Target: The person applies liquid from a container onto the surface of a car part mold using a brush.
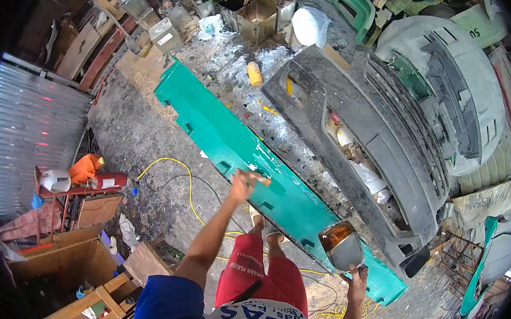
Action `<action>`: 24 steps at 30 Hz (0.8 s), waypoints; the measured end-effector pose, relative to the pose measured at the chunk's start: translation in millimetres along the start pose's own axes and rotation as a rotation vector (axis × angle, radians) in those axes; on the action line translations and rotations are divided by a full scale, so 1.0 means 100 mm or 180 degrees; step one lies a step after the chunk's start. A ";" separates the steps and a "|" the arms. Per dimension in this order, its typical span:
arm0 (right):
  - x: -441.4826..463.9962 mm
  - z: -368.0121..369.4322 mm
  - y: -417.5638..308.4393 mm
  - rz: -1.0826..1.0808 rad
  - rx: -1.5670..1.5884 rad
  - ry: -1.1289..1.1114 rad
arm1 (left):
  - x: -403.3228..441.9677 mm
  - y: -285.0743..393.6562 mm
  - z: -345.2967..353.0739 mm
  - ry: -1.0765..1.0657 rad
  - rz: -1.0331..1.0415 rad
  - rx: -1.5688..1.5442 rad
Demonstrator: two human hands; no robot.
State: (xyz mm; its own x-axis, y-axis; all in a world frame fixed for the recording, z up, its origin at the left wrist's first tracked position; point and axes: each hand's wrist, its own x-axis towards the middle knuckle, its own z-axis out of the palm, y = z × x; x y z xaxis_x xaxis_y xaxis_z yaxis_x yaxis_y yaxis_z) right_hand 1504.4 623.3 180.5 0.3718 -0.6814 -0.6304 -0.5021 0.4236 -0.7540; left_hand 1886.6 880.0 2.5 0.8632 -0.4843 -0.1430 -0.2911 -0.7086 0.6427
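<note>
A long green panel lies diagonally across the middle of the view, with wet-looking shiny patches and white streaks near its centre. Over it, my left hand is closed round a paintbrush, blurred by motion, its tip at the panel's surface. My right hand grips the near edge of an open container above the panel's right part. Grey and brown show inside the container; its exact contents I cannot make out.
A black bumper lies beyond the panel, with more bumpers stacked to the right. A yellow cable crosses the floor near my feet. An orange can lies behind the panel. Cardboard boxes stand at lower left.
</note>
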 end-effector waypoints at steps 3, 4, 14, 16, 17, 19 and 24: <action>-0.08 0.05 0.02 0.0139 0.0041 0.0052 | 0.42 -0.57 -0.36 0.0292 0.0075 0.0311; -0.10 0.08 0.02 0.0179 0.0026 0.0067 | 0.52 -0.68 -0.50 0.0483 0.0108 0.0392; -0.12 0.03 0.13 0.0261 0.0420 0.0258 | -0.13 0.15 0.18 0.0545 0.0835 0.0991; -0.14 -0.05 0.11 0.0126 0.0137 0.0231 | -0.46 0.46 0.48 0.0279 0.0991 0.0736; -0.12 -0.08 0.10 0.0172 0.0158 0.0222 | -0.61 0.62 0.58 0.0301 0.1193 0.0732; -0.11 -0.15 0.09 0.0161 0.0104 0.0178 | -0.88 0.80 0.81 0.0073 0.1099 0.0374; -0.04 -0.32 0.09 0.0209 -0.0070 0.0062 | -0.79 0.71 0.78 -0.0364 0.0484 -0.0372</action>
State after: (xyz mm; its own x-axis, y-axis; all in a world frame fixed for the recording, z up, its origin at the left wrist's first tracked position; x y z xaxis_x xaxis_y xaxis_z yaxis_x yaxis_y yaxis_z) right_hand 1473.5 610.2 182.0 0.3224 -0.6641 -0.6745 -0.5421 0.4546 -0.7067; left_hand 1765.0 827.7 0.7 0.7586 -0.6408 -0.1179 -0.3587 -0.5619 0.7454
